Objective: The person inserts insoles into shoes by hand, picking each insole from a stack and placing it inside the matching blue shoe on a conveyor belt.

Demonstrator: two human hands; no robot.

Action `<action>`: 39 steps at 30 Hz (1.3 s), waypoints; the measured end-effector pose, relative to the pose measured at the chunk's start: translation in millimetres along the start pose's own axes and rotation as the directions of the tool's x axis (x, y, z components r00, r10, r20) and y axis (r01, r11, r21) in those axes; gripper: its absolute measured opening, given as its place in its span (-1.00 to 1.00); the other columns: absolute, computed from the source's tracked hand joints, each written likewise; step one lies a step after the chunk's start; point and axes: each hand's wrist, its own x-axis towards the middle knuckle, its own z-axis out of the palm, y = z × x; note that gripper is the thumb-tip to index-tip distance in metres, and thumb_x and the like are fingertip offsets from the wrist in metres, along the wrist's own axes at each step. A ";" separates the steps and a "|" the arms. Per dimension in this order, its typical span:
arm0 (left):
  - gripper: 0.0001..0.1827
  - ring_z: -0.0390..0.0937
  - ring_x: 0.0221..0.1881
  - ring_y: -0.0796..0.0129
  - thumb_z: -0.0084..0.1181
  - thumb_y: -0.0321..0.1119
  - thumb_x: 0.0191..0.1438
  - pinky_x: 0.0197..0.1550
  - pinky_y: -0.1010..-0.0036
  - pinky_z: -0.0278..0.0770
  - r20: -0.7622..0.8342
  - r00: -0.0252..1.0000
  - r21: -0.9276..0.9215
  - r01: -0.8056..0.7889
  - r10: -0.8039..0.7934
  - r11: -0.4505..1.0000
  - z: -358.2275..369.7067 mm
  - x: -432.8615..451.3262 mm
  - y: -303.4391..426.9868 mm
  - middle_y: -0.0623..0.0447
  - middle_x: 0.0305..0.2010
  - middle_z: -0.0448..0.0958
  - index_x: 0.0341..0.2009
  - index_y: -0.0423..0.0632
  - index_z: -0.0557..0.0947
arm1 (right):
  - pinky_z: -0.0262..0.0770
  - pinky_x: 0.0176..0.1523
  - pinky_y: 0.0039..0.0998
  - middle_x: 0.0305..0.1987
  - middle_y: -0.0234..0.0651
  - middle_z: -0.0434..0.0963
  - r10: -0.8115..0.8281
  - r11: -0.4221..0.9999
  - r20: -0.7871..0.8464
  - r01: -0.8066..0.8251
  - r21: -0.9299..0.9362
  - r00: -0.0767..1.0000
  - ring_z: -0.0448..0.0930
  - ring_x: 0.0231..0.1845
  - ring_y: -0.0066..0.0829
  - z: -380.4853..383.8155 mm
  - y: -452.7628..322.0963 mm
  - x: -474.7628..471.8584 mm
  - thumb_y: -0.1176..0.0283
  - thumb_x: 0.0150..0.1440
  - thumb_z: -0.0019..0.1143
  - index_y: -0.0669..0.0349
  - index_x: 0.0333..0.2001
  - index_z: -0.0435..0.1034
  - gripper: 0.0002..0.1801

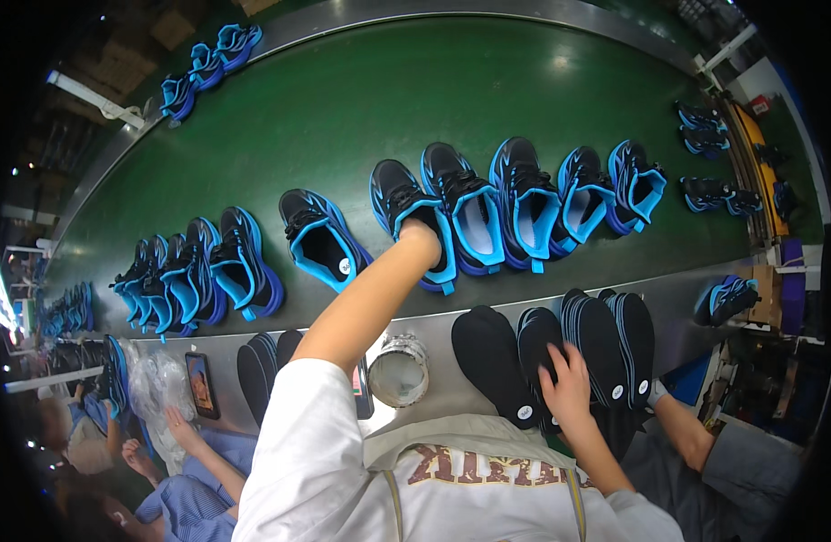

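Observation:
My left hand (419, 237) reaches inside a black and blue sneaker (393, 186) on the green conveyor belt (415, 88); its fingers are hidden in the shoe. My right hand (566, 386) rests with spread fingers on a stack of black insoles (538, 332) on the metal ledge. Beside that stack lie a black insole (486, 359) with a round white sticker and more insole stacks (591, 345). To the right of the reached-into shoe stand several sneakers (524, 203), some showing pale footbeds. On its left, one sneaker (320, 237) shows a dark insole with a white sticker.
A round tin (398, 371) stands on the metal ledge (442, 379), near a partly covered phone. Further left are insoles (258, 372), another phone (202, 384) and clear plastic bags (159, 386). More sneakers (185, 271) line the belt. Co-workers' arms (686, 427) appear on both sides.

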 end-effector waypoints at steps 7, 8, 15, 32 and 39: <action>-0.70 0.42 -0.09 0.07 -0.10 -0.36 -0.03 -0.07 0.29 0.38 -0.365 0.931 -0.263 -0.077 -0.026 0.962 30.2 -19.8 -4.4 -0.08 -0.11 0.46 -0.19 -0.15 0.53 | 0.30 0.01 -0.14 0.06 0.19 0.21 0.268 0.943 0.233 -0.304 0.134 0.935 0.32 0.00 0.14 13.9 19.4 -51.2 0.21 -0.09 0.12 0.02 0.21 -0.02 -0.21; -0.78 0.43 -0.20 0.01 -0.13 -0.38 -0.02 -0.16 0.28 0.40 -0.562 0.826 -0.349 -0.276 0.035 0.896 35.7 -39.8 -10.3 -0.14 -0.27 0.46 -0.33 -0.20 0.51 | 0.29 0.01 -0.14 0.07 0.21 0.20 0.253 0.950 0.215 -0.284 0.130 0.943 0.32 0.00 0.14 15.3 21.8 -49.6 0.22 -0.08 0.11 0.01 0.22 -0.02 -0.22; -0.46 0.36 -0.34 0.16 0.01 -0.28 -0.05 -0.27 0.34 0.24 -0.655 0.523 -0.736 -0.279 -0.546 0.617 188.8 -197.9 52.2 -0.01 -0.15 0.48 0.08 -0.08 0.33 | 0.27 0.04 -0.15 0.10 0.26 0.16 0.221 0.968 0.219 -0.240 0.067 0.950 0.29 0.03 0.19 18.6 28.3 -50.6 0.25 -0.09 0.08 -0.04 0.24 -0.03 -0.21; -0.44 0.32 -0.33 0.11 0.03 -0.12 -0.07 -0.25 0.29 0.21 -0.309 0.650 -0.873 0.096 -0.695 0.478 270.4 -221.5 124.3 -0.05 0.05 0.34 0.03 -0.09 0.34 | 0.23 0.11 -0.27 0.12 0.18 0.19 0.150 0.980 0.022 -0.151 0.127 0.988 0.29 0.09 0.05 -14.6 37.7 -57.2 0.38 0.11 -0.09 0.38 0.09 0.15 -0.51; -0.79 0.40 -0.39 0.49 -0.05 -0.53 0.02 -0.47 0.63 0.34 -0.490 0.180 -0.764 -0.560 -0.853 0.321 196.6 -178.5 58.6 -0.05 -0.22 0.43 -0.20 -0.21 0.49 | 0.35 -0.09 -0.46 -0.09 0.02 0.42 0.179 0.896 -0.075 -0.131 0.425 0.981 0.48 -0.13 -0.24 -65.7 29.3 -19.5 0.42 0.12 -0.07 0.41 -0.13 0.37 -0.70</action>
